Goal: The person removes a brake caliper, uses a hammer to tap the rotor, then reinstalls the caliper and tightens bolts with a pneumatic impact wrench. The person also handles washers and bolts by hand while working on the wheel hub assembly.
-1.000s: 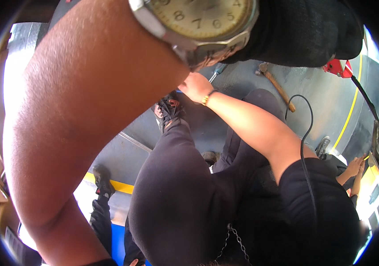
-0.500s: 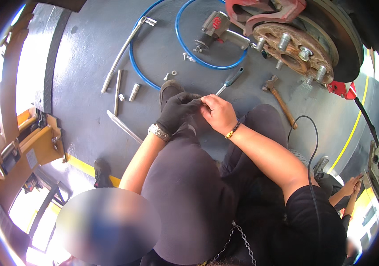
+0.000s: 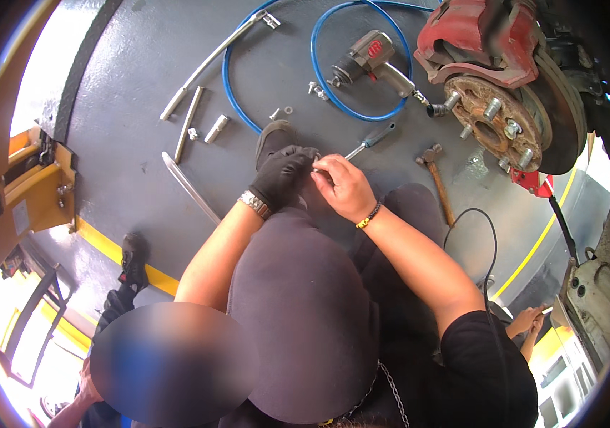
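At the far left, the yellow-brown metal frame (image 3: 41, 182) carries a pale label (image 3: 21, 216); its writing is too small for me to tell. To its right, on the grey floor (image 3: 126, 135), lie a long silver bar (image 3: 190, 187), a breaker bar (image 3: 212, 64), a thin bar (image 3: 189, 123) and a socket (image 3: 215, 129), well apart from the hands.

The left forearm (image 3: 219, 246) rises from below and leans to the right, with a metal watch (image 3: 254, 205) at the wrist. The left hand (image 3: 281, 177), in a black glove, is turned with its back upward, in front of the person's shoe (image 3: 275, 138). Its grip is curled, fingers close together; I cannot tell if it is clamped on something.

The right hand (image 3: 344, 189) is bare and meets the left one. Its thumb and fingers are bent toward the glove, their tips near together; what may be between them is too small to tell. The right forearm (image 3: 412, 250) comes from the lower right, elbow bent, with a beaded bracelet (image 3: 369, 215).

Just beyond the right hand, the tool with a blue-grey handle (image 3: 377, 135) lies on the floor. Above it, the impact wrench (image 3: 365, 63) bears a red badge (image 3: 375, 47) with pale letters. Farther right are a hammer (image 3: 435, 171) and the rusty wheel hub (image 3: 487, 110).
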